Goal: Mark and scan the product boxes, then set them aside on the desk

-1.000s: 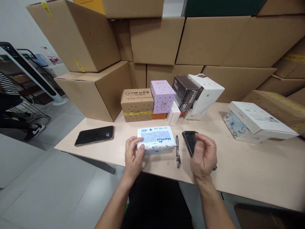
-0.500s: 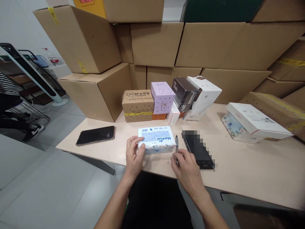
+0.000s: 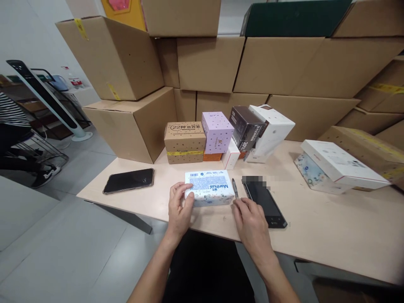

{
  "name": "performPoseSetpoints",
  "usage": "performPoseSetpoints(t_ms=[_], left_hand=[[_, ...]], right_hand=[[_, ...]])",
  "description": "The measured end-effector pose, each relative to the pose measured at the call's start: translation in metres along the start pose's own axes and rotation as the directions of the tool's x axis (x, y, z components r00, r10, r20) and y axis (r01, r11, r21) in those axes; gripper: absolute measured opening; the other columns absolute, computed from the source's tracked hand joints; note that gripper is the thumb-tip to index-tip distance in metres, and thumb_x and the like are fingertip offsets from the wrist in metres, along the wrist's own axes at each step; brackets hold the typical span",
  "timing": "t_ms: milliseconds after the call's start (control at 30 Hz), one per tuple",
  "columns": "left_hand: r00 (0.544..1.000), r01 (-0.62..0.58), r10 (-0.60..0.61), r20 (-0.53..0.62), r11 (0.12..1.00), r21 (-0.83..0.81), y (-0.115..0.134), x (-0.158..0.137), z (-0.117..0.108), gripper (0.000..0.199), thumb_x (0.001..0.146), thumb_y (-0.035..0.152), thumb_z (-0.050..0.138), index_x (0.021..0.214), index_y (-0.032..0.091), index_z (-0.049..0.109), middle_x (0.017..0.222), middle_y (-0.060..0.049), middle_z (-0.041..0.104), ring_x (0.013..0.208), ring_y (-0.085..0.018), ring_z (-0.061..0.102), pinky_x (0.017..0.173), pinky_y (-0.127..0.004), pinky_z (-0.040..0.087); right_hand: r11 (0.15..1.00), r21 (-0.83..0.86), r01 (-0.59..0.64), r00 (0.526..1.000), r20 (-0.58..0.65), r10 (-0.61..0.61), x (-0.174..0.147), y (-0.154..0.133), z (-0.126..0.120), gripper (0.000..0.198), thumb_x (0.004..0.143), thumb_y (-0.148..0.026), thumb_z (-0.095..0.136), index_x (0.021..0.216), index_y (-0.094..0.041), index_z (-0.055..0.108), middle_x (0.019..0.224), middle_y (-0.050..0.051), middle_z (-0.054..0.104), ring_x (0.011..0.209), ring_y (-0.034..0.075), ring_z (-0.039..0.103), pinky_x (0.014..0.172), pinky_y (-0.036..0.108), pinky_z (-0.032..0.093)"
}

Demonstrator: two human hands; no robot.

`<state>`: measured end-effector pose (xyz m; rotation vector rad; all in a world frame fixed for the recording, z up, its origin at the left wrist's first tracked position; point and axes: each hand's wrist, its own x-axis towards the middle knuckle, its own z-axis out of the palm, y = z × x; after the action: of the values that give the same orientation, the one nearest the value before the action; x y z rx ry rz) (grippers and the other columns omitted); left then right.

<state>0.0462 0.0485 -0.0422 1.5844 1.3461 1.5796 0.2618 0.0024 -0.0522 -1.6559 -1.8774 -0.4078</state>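
A white and blue soft pack marked "Manhua" [image 3: 208,188], apparently tissues, lies flat near the table's front edge. My left hand [image 3: 180,205] grips its left end, thumb at the front and fingers over the top. To the right of the pack is a dark pen [image 3: 235,188]. The fingers of my right hand [image 3: 251,219] are pinched together at the pen's near end, which they hide. Right beside that hand lies a black handheld device [image 3: 268,206], its screen up and partly pixelated.
A phone [image 3: 128,181] lies at the table's left. Behind the pack stand a brown carton [image 3: 184,141], a purple box [image 3: 217,132], a dark brown box [image 3: 246,126] and a white box [image 3: 271,130]. Another white box [image 3: 342,164] leans at the right. Large cartons [image 3: 208,63] form a wall behind.
My right hand has shifted slightly, its fingers drawn closer together at the pen's near end. The left hand keeps its grip on the pack. The whole view has shifted a little.
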Motion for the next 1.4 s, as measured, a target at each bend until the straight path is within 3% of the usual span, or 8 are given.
performPoseSetpoints(t_ms=[100,200,333,533,767,967,1133,1400], left_hand=[[1.0,0.0,0.0,-0.001,1.0,0.002,0.0,0.0,0.001,0.021,0.093,0.032,0.056,0.108,0.024,0.068,0.116,-0.008,0.054,0.113,-0.021,0.053,0.09,-0.033,0.047],[1.0,-0.005,0.005,-0.001,1.0,0.005,-0.002,0.0,0.001,0.021,0.094,0.033,0.056,0.109,0.024,0.068,0.116,-0.008,0.054,0.114,-0.021,0.053,0.091,-0.033,0.047],[1.0,-0.023,0.022,0.01,0.999,0.027,-0.002,-0.001,0.001,0.024,0.095,0.034,0.054,0.112,0.025,0.068,0.118,-0.009,0.053,0.116,-0.022,0.052,0.095,-0.036,0.047],[0.997,-0.056,0.053,0.052,0.997,0.061,0.0,-0.003,0.001,0.027,0.097,0.035,0.051,0.117,0.024,0.066,0.12,-0.009,0.051,0.117,-0.023,0.053,0.099,-0.039,0.047],[0.994,-0.11,0.108,0.026,0.989,0.1,-0.002,-0.004,0.004,0.029,0.097,0.031,0.051,0.123,0.023,0.063,0.122,-0.01,0.05,0.12,-0.023,0.051,0.101,-0.042,0.047],[0.958,-0.278,0.288,-0.017,0.937,0.212,-0.002,-0.01,0.006,0.029,0.097,0.023,0.052,0.124,0.024,0.063,0.131,-0.012,0.043,0.129,-0.025,0.045,0.105,-0.045,0.046],[0.896,-0.442,0.429,0.115,0.838,0.321,0.001,-0.015,0.004,0.041,0.096,0.015,0.049,0.134,0.028,0.055,0.149,-0.012,0.031,0.143,-0.03,0.032,0.113,-0.053,0.038],[0.846,-0.533,0.463,0.265,0.756,0.38,0.004,-0.017,0.001,0.05,0.094,0.016,0.05,0.143,0.026,0.046,0.147,-0.012,0.045,0.147,-0.032,0.024,0.116,-0.056,0.03]], right_hand=[[1.0,-0.007,-0.017,0.995,-0.103,0.016,0.0,0.009,-0.011,0.026,0.095,-0.028,0.056,0.114,-0.013,0.066,0.11,0.016,0.063,0.103,0.026,0.057,0.09,0.041,0.05],[0.974,-0.116,-0.196,0.973,-0.15,0.178,-0.006,0.025,-0.021,0.053,0.091,-0.047,0.059,0.13,-0.011,0.059,0.128,0.024,0.055,0.117,0.037,0.053,0.095,0.053,0.046],[0.902,-0.2,-0.382,0.917,0.045,0.397,-0.019,0.042,-0.02,0.089,0.085,-0.07,0.051,0.149,-0.009,0.039,0.143,0.032,0.041,0.121,0.048,0.048,0.089,0.061,0.045],[0.873,-0.214,-0.439,0.873,0.13,0.471,-0.021,0.045,-0.009,0.082,0.087,-0.062,0.048,0.15,-0.012,0.038,0.13,0.027,0.054,0.113,0.044,0.051,0.087,0.058,0.044],[0.923,-0.07,-0.378,0.926,-0.015,0.378,-0.021,0.048,-0.004,0.077,0.088,-0.057,0.048,0.145,-0.006,0.044,0.115,0.026,0.06,0.105,0.038,0.054,0.089,0.058,0.043],[0.968,0.132,-0.213,0.944,-0.228,0.239,-0.02,0.032,-0.008,0.073,0.088,-0.049,0.059,0.147,-0.01,0.041,0.127,0.024,0.058,0.118,0.035,0.055,0.097,0.055,0.044],[0.958,0.232,-0.168,0.927,-0.293,0.234,-0.012,-0.002,-0.013,0.077,0.085,-0.04,0.069,0.15,-0.016,0.037,0.135,0.022,0.054,0.125,0.034,0.052,0.099,0.053,0.047],[0.954,0.299,-0.035,0.958,-0.262,0.118,-0.004,-0.051,-0.013,0.073,0.086,-0.037,0.067,0.149,-0.016,0.035,0.136,0.024,0.051,0.126,0.035,0.05,0.099,0.057,0.046]])
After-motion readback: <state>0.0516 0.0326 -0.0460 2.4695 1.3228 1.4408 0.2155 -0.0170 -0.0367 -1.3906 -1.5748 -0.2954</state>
